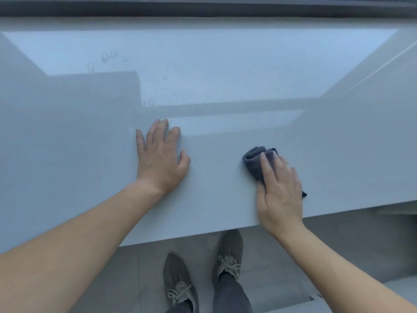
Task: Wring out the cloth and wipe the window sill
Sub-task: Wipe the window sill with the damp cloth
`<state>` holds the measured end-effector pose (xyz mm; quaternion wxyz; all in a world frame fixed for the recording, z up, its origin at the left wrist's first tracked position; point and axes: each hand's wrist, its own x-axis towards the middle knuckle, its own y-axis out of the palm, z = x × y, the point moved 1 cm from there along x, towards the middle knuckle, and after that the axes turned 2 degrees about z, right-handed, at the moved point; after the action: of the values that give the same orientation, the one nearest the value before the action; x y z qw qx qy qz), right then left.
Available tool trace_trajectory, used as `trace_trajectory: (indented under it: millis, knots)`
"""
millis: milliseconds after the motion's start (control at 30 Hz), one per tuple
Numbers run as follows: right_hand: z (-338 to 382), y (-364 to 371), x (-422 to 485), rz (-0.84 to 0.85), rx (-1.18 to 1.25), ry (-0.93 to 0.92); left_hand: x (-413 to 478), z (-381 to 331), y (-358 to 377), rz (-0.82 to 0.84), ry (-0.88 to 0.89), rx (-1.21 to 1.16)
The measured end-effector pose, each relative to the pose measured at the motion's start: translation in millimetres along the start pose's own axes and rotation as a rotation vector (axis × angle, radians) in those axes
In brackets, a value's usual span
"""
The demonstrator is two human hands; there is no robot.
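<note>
From my head camera I look straight down on the window sill (90, 154), a broad, pale, glossy slab that runs to the dark window frame (203, 7) at the top of the view. My left hand (161, 158) lies flat on the sill with the fingers spread and straight; it holds nothing and only props me. My right hand (279, 195) is near the sill's front edge, the fingers laid out straight on top of the cloth (256, 160) and pressing it down onto the surface. The cloth is dark grey and bunched into a wad. Most of it pokes out ahead of my fingertips, and a small corner shows at the outer side of the hand. It looks compact and is leaving no puddle that I can see, so I judge the wringing done and the wiping in hand.

Farther back, toward the glass, the sill carries ring-shaped water marks (108, 56) and a dull, streaky patch (191, 86), well apart from the cloth. The next move, I think, calls for pushing the wad forward and to the left over those marks, with even pressure from a flat palm. Below the sill's edge I see my grey shoes (230, 249) on the tiled floor (338, 245).
</note>
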<state>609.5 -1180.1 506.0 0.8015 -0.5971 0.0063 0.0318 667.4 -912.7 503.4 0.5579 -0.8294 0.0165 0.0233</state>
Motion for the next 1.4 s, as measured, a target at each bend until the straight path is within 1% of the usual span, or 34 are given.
trace_trajectory:
  millis: [33,100,133,167,200,233,333,367,400,467,500,533,567,600,633,700,733,767,800,900,933,967,1000,1033,1100,1133,1167,1200,1233,1300,1333,1367,1400]
  knots:
    - [6.1,2.1,-7.6,0.029,-0.005,-0.091,4.2,-3.1,1.0,-0.023,-0.003,-0.002]
    - [12.0,3.3,-22.3,0.138,-0.024,-0.379,15.7,-9.1,2.4,-0.051,-0.001,-0.004]
    - [8.8,0.2,-20.6,0.191,-0.042,-0.485,23.8,-12.7,2.5,-0.059,0.006,-0.01]
    - [0.3,-2.6,-8.3,0.213,-0.062,-0.541,32.6,-16.7,2.5,-0.068,0.016,-0.017]
    - [-8.8,-4.1,11.3,0.204,-0.072,-0.534,42.5,-20.2,1.9,-0.08,0.023,-0.026]
    - [-15.7,-4.5,35.6,0.17,-0.065,-0.451,53.3,-23.1,2.0,-0.092,0.028,-0.037]
    - [-15.4,-4.2,104.1,0.011,0.036,0.027,87.9,-28.9,4.6,-0.117,0.011,-0.072]
    - [-6.8,-1.3,115.3,-0.019,0.047,0.09,98.5,-30.4,5.7,-0.116,-0.026,-0.085]
    - [3.2,2.3,119.0,-0.016,0.036,0.037,106.6,-31.2,6.9,-0.106,-0.084,-0.085]
    - [12.3,6.9,114.0,0.087,0.002,-0.252,114.8,-32.2,12.1,-0.069,-0.183,-0.02]
    - [8.6,5.2,114.5,0.14,-0.014,-0.385,115.5,-33.3,15.2,-0.057,-0.195,0.026]
    - [1.1,0.5,124.1,0.176,-0.029,-0.467,114.6,-34.7,17.0,-0.051,-0.187,0.059]
    - [-8.2,-3.0,141.0,0.178,-0.045,-0.493,113.6,-35.7,17.6,-0.048,-0.18,0.071]
    - [-16.6,-5.4,162.7,0.157,-0.053,-0.456,112.9,-35.9,17.7,-0.043,-0.182,0.075]
    - [-22.3,-8.0,187.8,0.122,-0.042,-0.356,113.1,-35.9,17.5,-0.038,-0.188,0.079]
    - [-23.9,-13.0,234.3,0.058,0.024,-0.092,114.2,-36.7,17.0,-0.023,-0.192,0.095]
    - [-17.6,-12.6,248.4,0.036,0.046,-0.011,114.7,-37.5,16.6,-0.023,-0.19,0.103]
    - [-7.6,-10.2,254.1,0.027,0.046,-0.003,115.1,-38.2,16.4,-0.024,-0.19,0.109]
    - [3.6,-6.4,251.3,0.04,0.039,-0.074,114.9,-39.0,16.0,-0.021,-0.193,0.113]
    - [21.7,3.2,227.1,0.149,-0.018,-0.492,116.0,-39.8,15.3,-0.008,-0.204,0.134]
    - [18.8,1.2,230.1,0.177,-0.046,-0.577,116.3,-39.8,14.8,-0.005,-0.209,0.139]
    - [12.3,-0.7,242.7,0.179,-0.064,-0.609,116.9,-39.9,14.4,-0.002,-0.213,0.142]
    - [5.1,-2.7,260.5,0.158,-0.075,-0.578,117.2,-40.1,14.4,0.0,-0.213,0.144]
    - [-0.8,-5.0,280.4,0.138,-0.07,-0.485,117.2,-40.4,14.4,0.003,-0.214,0.143]
    - [-5.6,-10.0,315.6,0.091,-0.005,-0.206,117.1,-40.7,14.5,0.012,-0.218,0.143]
    - [-1.6,-9.0,325.1,0.057,0.023,-0.095,117.4,-40.3,14.7,0.012,-0.218,0.141]
    - [6.8,-7.3,327.2,0.027,0.035,-0.039,117.9,-40.1,14.8,0.01,-0.218,0.14]
    - [16.9,-4.6,322.2,0.024,0.039,-0.061,117.6,-40.0,14.6,0.009,-0.217,0.141]
    - [26.3,-0.9,312.3,0.051,0.048,-0.162,117.4,-40.2,14.9,0.007,-0.217,0.144]
    - [34.1,2.7,293.3,0.16,0.034,-0.455,118.3,-40.4,14.9,0.002,-0.214,0.147]
    - [31.5,0.1,293.1,0.208,0.016,-0.554,118.8,-40.8,14.9,0.002,-0.212,0.149]
    - [25.1,-2.4,305.5,0.218,0.01,-0.596,119.4,-41.2,14.7,0.001,-0.209,0.156]
    - [18.5,-3.4,324.2,0.194,0.007,-0.574,120.3,-41.5,14.2,-0.009,-0.202,0.167]
